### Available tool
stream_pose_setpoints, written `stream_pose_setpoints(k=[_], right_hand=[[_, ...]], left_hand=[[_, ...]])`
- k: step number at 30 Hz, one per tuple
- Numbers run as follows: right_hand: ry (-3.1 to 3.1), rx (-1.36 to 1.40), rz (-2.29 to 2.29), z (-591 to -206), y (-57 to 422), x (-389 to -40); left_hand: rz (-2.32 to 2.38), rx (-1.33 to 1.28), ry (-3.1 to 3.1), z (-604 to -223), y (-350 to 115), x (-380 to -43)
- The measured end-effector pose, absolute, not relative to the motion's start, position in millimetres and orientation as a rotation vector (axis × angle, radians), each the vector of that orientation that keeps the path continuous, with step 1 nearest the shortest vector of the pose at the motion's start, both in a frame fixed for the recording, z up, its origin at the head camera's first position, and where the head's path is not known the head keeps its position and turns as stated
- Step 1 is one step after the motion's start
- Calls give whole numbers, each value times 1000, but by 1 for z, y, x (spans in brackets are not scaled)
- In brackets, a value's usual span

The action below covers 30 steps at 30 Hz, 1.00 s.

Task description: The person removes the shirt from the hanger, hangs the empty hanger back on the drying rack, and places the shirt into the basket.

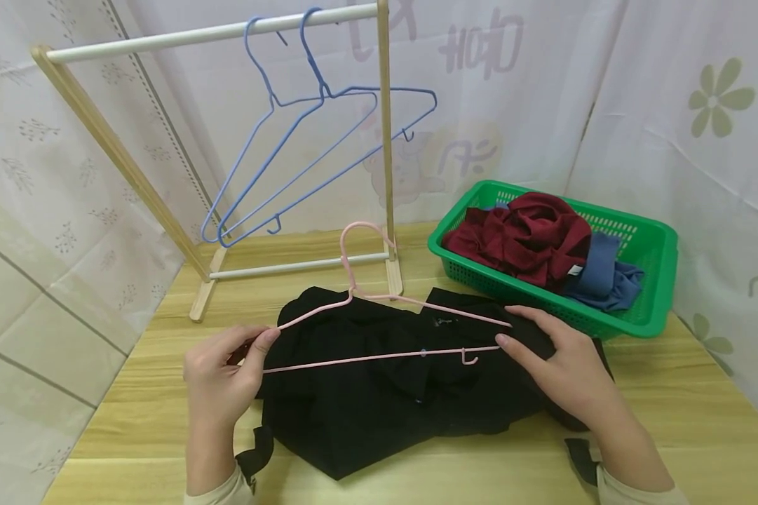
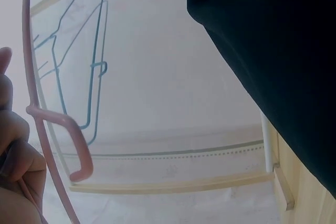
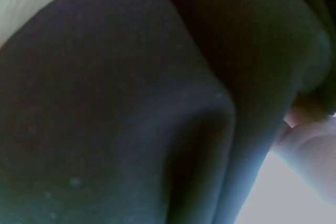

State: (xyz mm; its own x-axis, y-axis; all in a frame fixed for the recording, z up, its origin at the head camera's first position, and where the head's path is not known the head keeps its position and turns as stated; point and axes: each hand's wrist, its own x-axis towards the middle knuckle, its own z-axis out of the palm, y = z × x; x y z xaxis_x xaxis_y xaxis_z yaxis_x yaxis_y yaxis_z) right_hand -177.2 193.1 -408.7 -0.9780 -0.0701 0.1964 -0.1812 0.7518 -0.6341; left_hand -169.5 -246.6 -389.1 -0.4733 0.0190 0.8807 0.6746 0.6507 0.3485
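In the head view a pink clothes hanger (image 1: 379, 356) is held tilted over a black garment (image 1: 353, 414), its hook upward. My left hand (image 1: 230, 368) pinches the hanger's left end between thumb and fingers. My right hand (image 1: 562, 365) grips the garment's right part, thumb and fingers apart around the cloth where the hanger's right end disappears. In the left wrist view, curled fingers (image 2: 18, 145) are beside the pink bar and its small side hook. Dark folds of the garment (image 3: 105, 103) fill most of the right wrist view, with part of the hand at the right edge.
Behind the garment stands a wooden rack (image 1: 385, 140) with a white top rail. Two blue hangers (image 1: 265, 168) hang from it. At the back right, a green basket (image 1: 662, 280) holds dark red cloth (image 1: 524, 238) and blue cloth (image 1: 606, 273). Everything stands on a wood-grain table (image 1: 145, 428).
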Motion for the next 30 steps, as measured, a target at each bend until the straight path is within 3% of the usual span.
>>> stream_pose_setpoints(k=[30], right_hand=[[-2767,248,928,-410,208,-183]], left_hand=[[-901,-512,-1854,-386,-259,-164]])
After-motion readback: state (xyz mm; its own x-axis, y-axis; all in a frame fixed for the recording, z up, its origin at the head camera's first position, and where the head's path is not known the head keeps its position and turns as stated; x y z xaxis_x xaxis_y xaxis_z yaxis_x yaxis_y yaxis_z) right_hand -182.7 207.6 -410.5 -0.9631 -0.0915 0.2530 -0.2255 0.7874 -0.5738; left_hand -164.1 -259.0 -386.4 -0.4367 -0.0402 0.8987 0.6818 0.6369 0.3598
